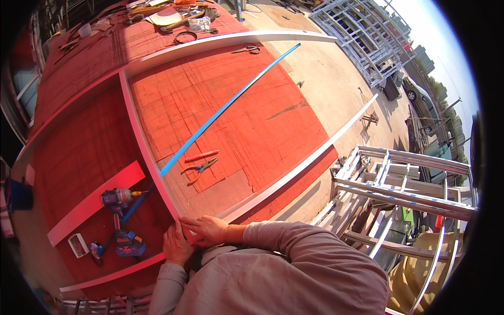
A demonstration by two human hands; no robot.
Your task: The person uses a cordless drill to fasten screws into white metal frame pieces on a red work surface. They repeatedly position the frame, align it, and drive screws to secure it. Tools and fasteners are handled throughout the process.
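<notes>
My left hand (177, 244) and my right hand (208, 230) meet at the joint where a metal crossbar (147, 153) reaches the near rail (275, 177) of a long metal frame. The fingers of both press on the bar's end; the grip underneath is hidden. Left of the crossbar, a cordless drill (120, 220) lies beside a flat metal strip (98, 201) and a small white box of screws (78, 245). A blue strip (232, 108) passes beneath the crossbar. Pliers (200, 170) with orange handles and a red marker (201, 156) lie inside the frame to the right.
The frame rests on a red-covered worktable (236, 138). Scissors (248, 49), a roll of tape (185, 37) and mixed tools (169, 17) lie at the far side. Stacked metal frames (405, 185) stand at the right, and more (362, 35) farther off. A blue bucket (19, 195) is at the left.
</notes>
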